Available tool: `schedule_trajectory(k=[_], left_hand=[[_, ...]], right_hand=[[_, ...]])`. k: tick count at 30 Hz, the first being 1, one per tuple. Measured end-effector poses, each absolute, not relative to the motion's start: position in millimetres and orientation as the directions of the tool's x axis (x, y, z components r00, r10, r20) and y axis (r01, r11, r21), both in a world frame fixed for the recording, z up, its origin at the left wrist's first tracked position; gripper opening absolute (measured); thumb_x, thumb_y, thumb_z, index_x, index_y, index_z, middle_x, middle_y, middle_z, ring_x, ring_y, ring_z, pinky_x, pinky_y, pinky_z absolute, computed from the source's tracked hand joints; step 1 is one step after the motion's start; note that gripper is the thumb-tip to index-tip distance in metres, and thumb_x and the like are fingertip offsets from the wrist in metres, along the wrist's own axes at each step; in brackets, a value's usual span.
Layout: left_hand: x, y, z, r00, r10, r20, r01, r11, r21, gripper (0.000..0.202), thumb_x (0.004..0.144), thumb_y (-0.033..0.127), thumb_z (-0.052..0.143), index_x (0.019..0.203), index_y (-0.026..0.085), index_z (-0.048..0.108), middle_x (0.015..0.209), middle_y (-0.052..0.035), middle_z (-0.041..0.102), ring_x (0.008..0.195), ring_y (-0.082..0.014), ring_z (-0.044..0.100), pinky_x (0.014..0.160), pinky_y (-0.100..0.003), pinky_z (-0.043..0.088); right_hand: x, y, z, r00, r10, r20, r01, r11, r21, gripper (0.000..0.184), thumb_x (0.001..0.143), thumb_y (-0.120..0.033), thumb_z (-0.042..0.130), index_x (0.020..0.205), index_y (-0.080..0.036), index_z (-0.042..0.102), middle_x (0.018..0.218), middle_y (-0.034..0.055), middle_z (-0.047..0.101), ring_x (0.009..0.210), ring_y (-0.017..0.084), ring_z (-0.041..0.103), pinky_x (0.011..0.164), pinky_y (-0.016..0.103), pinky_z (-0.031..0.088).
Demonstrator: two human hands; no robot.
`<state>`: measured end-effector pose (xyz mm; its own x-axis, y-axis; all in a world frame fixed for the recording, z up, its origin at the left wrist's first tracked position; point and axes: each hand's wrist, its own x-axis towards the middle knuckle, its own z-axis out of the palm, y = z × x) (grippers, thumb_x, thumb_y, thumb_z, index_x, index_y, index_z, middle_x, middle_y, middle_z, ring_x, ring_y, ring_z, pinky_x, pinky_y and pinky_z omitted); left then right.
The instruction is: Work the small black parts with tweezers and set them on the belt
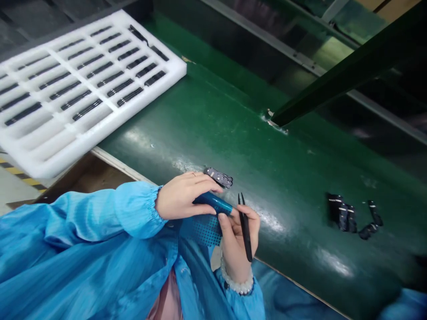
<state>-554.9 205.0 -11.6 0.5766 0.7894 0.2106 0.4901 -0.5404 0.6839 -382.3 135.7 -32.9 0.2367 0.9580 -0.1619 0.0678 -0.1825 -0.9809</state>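
A glossy dark-blue curved piece (216,204) lies between my two hands, in front of my body. My left hand (183,195) is closed around its left end, thumb below and fingers on top. At its other end, the thumb and fingertips of my right hand (242,240) touch it. That same hand also holds black tweezers (246,235), tips pointing away from me and slightly apart. Below the blue piece is a blue perforated sheet (202,229); whether they are joined I cannot tell. Just beyond my left fingers, a small black part (219,177) rests on the green table (213,120).
A white foam tray (133,113) with slots of slim black parts stands at the left, overhanging the table edge. Several small black parts (343,213) lie to the right. A dark post (313,98) rises at the back. A blue sleeve (405,304) shows at bottom right.
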Motion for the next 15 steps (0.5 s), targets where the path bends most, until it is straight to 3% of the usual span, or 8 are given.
schedule_trajectory(k=[4,7,11,15], left_hand=[[-559.3,208.2,-12.9,0.578,0.801,0.158,0.342,-0.413,0.844,0.028,0.082,0.033,0.065,0.104,0.015,0.060,0.102,-0.0049,0.067,0.094,-0.0148,0.063,0.085,-0.024,0.048],[-560.6,208.3,-12.6,0.522,0.851,0.061,0.345,-0.276,0.897,0.018,0.082,0.026,0.064,0.098,0.016,0.063,0.095,-0.0011,0.069,0.085,-0.0111,0.065,0.081,-0.019,0.048],[-560.9,209.6,-16.2,0.477,0.878,-0.026,0.389,-0.185,0.902,0.014,0.082,0.025,0.063,0.093,0.018,0.068,0.090,0.0015,0.072,0.079,-0.0105,0.067,0.077,-0.018,0.049],[-560.6,212.9,-18.3,0.489,0.870,-0.067,0.381,-0.143,0.914,0.015,0.081,0.028,0.063,0.090,0.018,0.070,0.088,0.0013,0.073,0.079,-0.0109,0.068,0.074,-0.017,0.048]], right_hand=[[-381.0,131.6,-35.1,0.324,0.920,-0.220,-0.011,-0.229,-0.973,0.036,0.075,-0.033,0.070,0.099,-0.024,0.046,0.077,-0.0034,0.064,0.057,0.007,0.058,0.054,0.017,0.046],[-379.5,130.9,-33.6,0.346,0.914,-0.214,0.049,-0.245,-0.968,0.032,0.076,-0.031,0.070,0.099,-0.022,0.049,0.074,-0.0038,0.064,0.057,0.007,0.059,0.055,0.017,0.047],[-374.7,139.1,-25.7,0.405,0.911,-0.081,0.130,-0.145,-0.981,0.021,0.088,-0.032,0.055,0.105,-0.020,0.052,0.078,0.0006,0.069,0.059,0.011,0.064,0.059,0.025,0.052],[-365.4,152.1,-18.9,0.414,0.909,0.038,0.143,-0.024,-0.989,0.032,0.092,-0.037,0.046,0.112,-0.015,0.057,0.068,0.0021,0.067,0.051,0.011,0.060,0.052,0.027,0.051]])
